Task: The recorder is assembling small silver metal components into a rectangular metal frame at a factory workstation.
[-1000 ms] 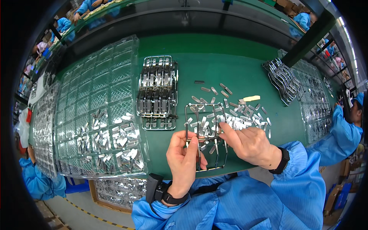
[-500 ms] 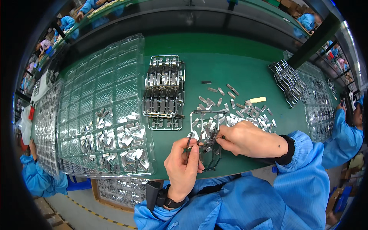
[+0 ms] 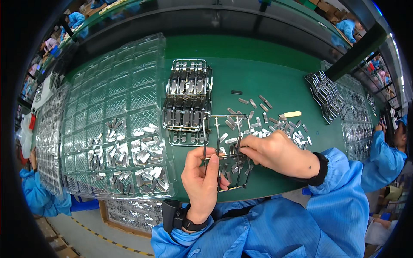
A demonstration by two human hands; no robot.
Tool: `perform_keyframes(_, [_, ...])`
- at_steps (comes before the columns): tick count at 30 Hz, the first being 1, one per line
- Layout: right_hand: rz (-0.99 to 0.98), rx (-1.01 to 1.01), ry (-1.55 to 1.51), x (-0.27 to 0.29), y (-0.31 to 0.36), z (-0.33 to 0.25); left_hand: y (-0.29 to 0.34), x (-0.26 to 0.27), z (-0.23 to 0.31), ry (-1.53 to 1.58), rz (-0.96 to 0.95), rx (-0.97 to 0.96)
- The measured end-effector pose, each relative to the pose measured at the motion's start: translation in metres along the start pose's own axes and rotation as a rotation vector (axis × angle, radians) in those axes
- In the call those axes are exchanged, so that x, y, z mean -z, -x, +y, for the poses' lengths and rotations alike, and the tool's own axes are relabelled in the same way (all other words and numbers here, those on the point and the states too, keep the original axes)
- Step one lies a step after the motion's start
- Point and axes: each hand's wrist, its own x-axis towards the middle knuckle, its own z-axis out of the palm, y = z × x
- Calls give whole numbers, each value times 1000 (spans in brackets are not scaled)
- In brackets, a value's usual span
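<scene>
Over the near part of the green table, I hold a dark, thin-barred metal frame [image 3: 228, 155] upright, its top bar pointing away from me. My left hand [image 3: 198, 180] is closed round the frame's left side, thumb on top. At the frame's right side my right hand [image 3: 282, 155] has its fingers pinched together. The fingertips are against the bars, and whatever they pinch is hidden. Small oblong metal pieces [image 3: 265, 118] lie scattered under and beyond the frame. Just past my left hand rests a stack of similar frames fitted with metal plates [image 3: 186, 103].
To the left lies a clear plastic compartment tray [image 3: 117, 71], with metal pieces [image 3: 148, 150] in its nearer pockets. A pile of bare frames [image 3: 325, 96] is at the right, beside a dark post [image 3: 355, 53]. A yellow strip [image 3: 293, 114] lies among the pieces. Co-workers sit at both sides.
The frame has turned more upright and shifted slightly left. My right hand has moved a little left along with it, still pinching. My left hand keeps its grip.
</scene>
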Motion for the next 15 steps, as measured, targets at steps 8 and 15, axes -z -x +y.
perform_keyframes(8, [-264,-133,-25,10,-6,1,10,-2,-1,-178,-37,-142])
perform_keyframes(15, [-51,-89,168,5,-7,-4,0,-3,-2,16,-27,9])
